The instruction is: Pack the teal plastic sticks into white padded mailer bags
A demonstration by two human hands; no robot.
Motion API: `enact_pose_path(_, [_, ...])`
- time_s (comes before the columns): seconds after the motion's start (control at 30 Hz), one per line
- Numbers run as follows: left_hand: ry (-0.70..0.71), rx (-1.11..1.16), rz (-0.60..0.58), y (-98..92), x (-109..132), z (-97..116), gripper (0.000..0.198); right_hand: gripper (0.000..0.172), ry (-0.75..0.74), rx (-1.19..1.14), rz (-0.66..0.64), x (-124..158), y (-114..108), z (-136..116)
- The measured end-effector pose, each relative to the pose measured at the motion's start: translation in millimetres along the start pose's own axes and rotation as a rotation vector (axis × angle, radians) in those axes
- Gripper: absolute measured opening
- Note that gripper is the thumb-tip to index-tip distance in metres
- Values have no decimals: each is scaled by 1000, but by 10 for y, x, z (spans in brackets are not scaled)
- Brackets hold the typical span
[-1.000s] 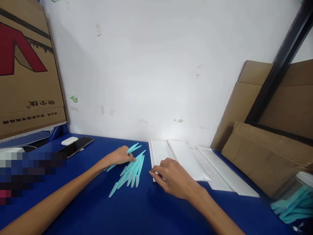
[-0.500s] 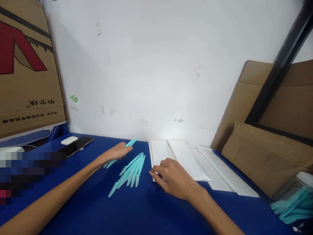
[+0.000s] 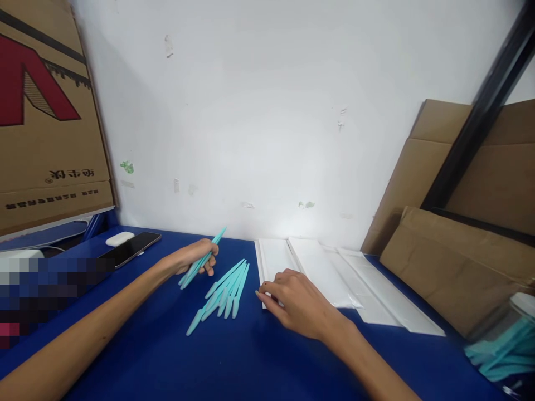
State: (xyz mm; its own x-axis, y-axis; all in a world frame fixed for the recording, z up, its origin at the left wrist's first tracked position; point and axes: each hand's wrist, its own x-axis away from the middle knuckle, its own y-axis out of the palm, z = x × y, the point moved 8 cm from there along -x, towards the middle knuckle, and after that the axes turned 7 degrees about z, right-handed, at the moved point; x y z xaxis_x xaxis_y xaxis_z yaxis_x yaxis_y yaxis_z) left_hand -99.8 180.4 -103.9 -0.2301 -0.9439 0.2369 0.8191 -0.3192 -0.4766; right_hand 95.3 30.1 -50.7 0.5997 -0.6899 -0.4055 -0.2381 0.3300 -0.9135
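My left hand is closed round a few turquoise plastic sticks, lifted a little above the blue table and pointing up to the right. Several more turquoise sticks lie fanned on the table just right of that hand. My right hand rests with curled fingers on the near end of a stack of long white sleeves, its fingertips pinching the stack's front corner.
More white sleeves fan out to the right. A clear jar of turquoise sticks stands at the right edge. A phone and a white earbud case lie at the back left. Cardboard boxes flank the white wall.
My left hand picked a few sticks out of the pile, drew them left and lifted them off the table. My right hand stayed on the white sleeves.
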Motion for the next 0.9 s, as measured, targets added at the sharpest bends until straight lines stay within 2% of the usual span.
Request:
enact_pose_path(0.2, [48,-231,40,33,0,58,23,34,6,-5,-5,13,0,-1])
enact_pose_path(0.33, [126,-356,3,137,11,62,24,35,1,-3,-14,18,8,-9])
enact_pose_path(0.6, [198,-411,-38,245,76,104,36,35,2,-5,-11,32,20,-9])
enact_pose_path(0.9, [159,-471,15,249,91,99,29,34,-2,8,-9,15,18,-10])
